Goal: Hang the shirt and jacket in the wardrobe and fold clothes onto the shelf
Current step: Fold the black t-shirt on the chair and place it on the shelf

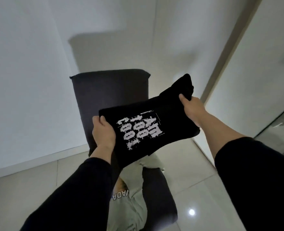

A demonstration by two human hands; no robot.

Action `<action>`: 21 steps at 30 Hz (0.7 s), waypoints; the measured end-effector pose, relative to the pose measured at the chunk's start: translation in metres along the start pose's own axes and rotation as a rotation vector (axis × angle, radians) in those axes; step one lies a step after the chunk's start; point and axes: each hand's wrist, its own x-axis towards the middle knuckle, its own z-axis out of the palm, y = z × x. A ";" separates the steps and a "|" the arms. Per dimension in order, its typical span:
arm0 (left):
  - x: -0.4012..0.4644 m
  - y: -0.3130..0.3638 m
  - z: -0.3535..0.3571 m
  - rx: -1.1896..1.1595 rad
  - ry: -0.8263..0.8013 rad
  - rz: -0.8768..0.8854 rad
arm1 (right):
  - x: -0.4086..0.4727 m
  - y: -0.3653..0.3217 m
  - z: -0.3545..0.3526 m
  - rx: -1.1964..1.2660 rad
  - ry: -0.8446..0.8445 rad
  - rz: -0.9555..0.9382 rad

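A folded black T-shirt [154, 112] with white printed lettering is held up in the air above a dark grey chair [109, 90]. My left hand [102, 130] grips its near left edge and my right hand [193, 109] grips its far right end. Below it, on the chair seat, lies a pale grey-green garment [134, 194] with printed letters, partly hidden by my left sleeve and the black shirt.
The chair stands against a white wall [29, 80] on a glossy tiled floor [196, 189]. A white wardrobe door or panel [254, 72] rises at the right, with a mirrored or glass surface [281, 130] at the far right edge.
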 end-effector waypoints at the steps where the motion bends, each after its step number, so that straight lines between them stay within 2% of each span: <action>1: -0.002 0.019 0.005 0.016 -0.013 0.046 | -0.004 -0.004 -0.018 -0.006 0.035 -0.001; 5: -0.019 0.083 0.049 -0.010 -0.129 0.242 | -0.020 -0.001 -0.103 -0.004 0.231 -0.001; 10: -0.078 0.143 0.121 -0.046 -0.332 0.398 | -0.056 0.042 -0.197 -0.009 0.495 0.070; 15: -0.174 0.184 0.194 -0.074 -0.530 0.479 | -0.110 0.108 -0.290 -0.011 0.737 0.234; 21: -0.320 0.199 0.261 -0.099 -0.772 0.544 | -0.206 0.191 -0.388 -0.002 0.938 0.404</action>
